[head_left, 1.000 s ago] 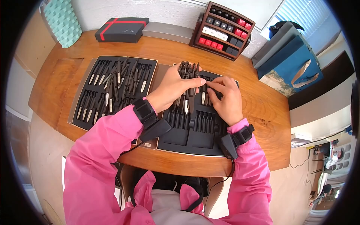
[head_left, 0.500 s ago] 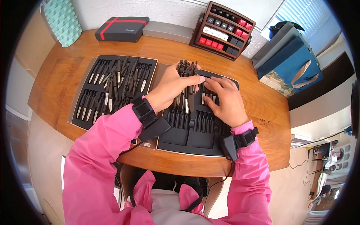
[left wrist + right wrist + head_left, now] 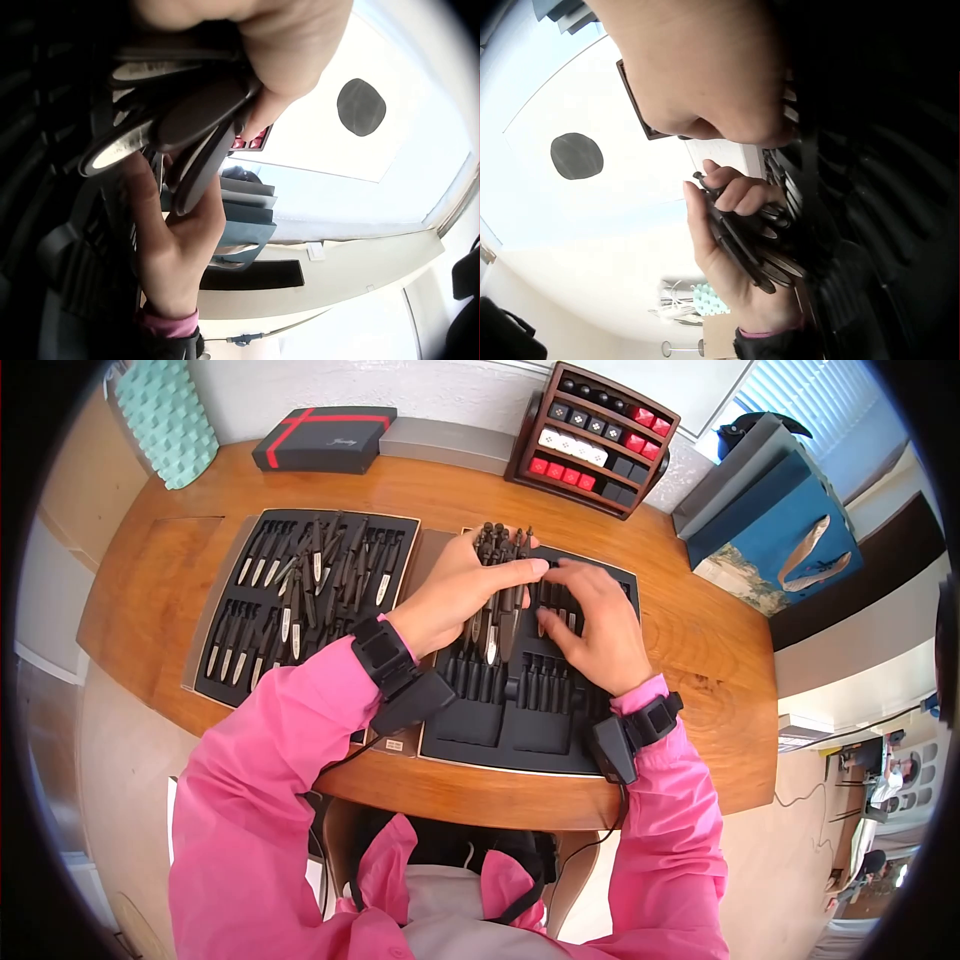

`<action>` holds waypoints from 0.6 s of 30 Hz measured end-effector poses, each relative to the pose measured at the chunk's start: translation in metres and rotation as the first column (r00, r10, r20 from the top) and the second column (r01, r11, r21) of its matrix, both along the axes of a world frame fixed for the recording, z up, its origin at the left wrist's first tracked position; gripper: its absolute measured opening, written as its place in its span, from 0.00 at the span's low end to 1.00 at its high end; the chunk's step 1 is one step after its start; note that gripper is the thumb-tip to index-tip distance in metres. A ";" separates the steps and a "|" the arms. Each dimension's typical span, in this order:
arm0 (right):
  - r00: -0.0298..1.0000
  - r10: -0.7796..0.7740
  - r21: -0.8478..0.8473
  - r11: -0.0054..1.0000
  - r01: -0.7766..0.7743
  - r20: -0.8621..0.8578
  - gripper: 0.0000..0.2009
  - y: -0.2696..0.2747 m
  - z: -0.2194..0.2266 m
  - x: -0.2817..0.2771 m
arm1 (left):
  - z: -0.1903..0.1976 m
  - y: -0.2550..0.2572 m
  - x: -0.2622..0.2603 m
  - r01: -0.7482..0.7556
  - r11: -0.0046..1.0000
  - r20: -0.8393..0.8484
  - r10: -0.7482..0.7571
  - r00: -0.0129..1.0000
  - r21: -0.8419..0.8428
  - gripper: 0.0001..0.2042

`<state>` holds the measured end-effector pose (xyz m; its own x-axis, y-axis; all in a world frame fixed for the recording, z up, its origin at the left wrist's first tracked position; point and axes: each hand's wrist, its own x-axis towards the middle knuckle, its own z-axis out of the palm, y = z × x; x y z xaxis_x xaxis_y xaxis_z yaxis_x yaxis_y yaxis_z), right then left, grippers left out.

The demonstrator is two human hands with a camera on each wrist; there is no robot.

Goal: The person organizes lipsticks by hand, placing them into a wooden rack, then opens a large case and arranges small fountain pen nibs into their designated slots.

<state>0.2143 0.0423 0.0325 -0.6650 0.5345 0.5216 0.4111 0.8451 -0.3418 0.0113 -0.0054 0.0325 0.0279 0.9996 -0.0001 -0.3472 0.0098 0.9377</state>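
In my left hand (image 3: 452, 592) I grip a bundle of slim dark utensils (image 3: 491, 644), knobbed narrow ends up and rounded ends down, several silver-faced. Their exact kind does not show. The bundle hangs over the right black tray (image 3: 462, 732). My right hand (image 3: 604, 632) reaches over this tray's upper right slots, thumb and fingers apart, fingertips down among the seated pieces. From the left wrist, the right hand (image 3: 176, 259) appears just beyond the bundle (image 3: 202, 120). The right wrist view shows the left hand (image 3: 731, 277) wrapped around the utensils; the right fingertips are hidden there.
The left black tray (image 3: 214, 688) holds rows of similar utensils, with a loose pile (image 3: 315, 575) on top. Behind stand a grey box with red ribbon (image 3: 325, 440) and a wooden rack (image 3: 595, 440) of dice-like cubes. A blue paper bag (image 3: 765, 525) stands at right.
The right hand's thumb and index finger have moved apart from their earlier near-pinch, and the hand has settled over the upper right slots. The left hand keeps its bundle almost in place.
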 end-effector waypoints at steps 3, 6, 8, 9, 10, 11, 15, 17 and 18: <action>0.976 -0.046 -0.171 0.985 0.010 -0.213 0.12 0.001 -0.001 -0.002 | -0.002 -0.001 0.003 0.098 0.992 -0.077 -0.092 0.993 0.074 0.21; 0.922 -0.162 -0.537 0.842 -0.056 -0.351 0.09 -0.003 -0.004 -0.003 | 0.001 -0.004 0.008 0.191 0.979 -0.143 -0.180 0.973 0.065 0.25; 0.909 -0.128 -0.611 0.775 -0.158 -0.397 0.11 -0.002 -0.010 -0.004 | -0.001 -0.003 0.008 0.208 0.976 -0.170 -0.193 0.966 0.070 0.28; 0.908 -0.118 -0.619 0.766 -0.175 -0.402 0.11 -0.001 -0.009 -0.004 | -0.001 -0.003 0.008 0.218 0.974 -0.162 -0.205 0.965 0.066 0.28; 0.908 -0.118 -0.619 0.765 -0.175 -0.403 0.11 0.000 -0.008 -0.003 | -0.001 -0.003 0.007 0.228 0.972 -0.154 -0.216 0.964 0.061 0.28; 0.907 -0.137 -0.684 0.703 -0.194 -0.398 0.10 0.001 -0.008 -0.001 | -0.001 -0.003 0.007 0.228 0.972 -0.154 -0.217 0.964 0.061 0.28; 0.826 -0.227 -0.734 0.614 -0.289 -0.515 0.09 0.004 -0.006 0.003 | 0.003 -0.004 0.005 0.244 0.969 -0.173 -0.235 0.956 0.031 0.26; 0.744 -0.326 -0.742 0.586 -0.324 -0.583 0.09 0.008 -0.005 0.005 | 0.004 -0.004 0.004 0.252 0.967 -0.192 -0.244 0.951 0.019 0.25; 0.648 -0.422 -0.744 0.562 -0.362 -0.634 0.10 0.012 -0.004 0.008 | 0.003 -0.005 0.004 0.235 0.972 -0.187 -0.227 0.956 0.021 0.24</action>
<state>0.2220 0.0540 0.0282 -0.2751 0.9520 0.1343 -0.2687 0.0579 -0.9615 0.0156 -0.0103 0.0355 0.2614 0.9651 0.0155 -0.1635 0.0284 0.9861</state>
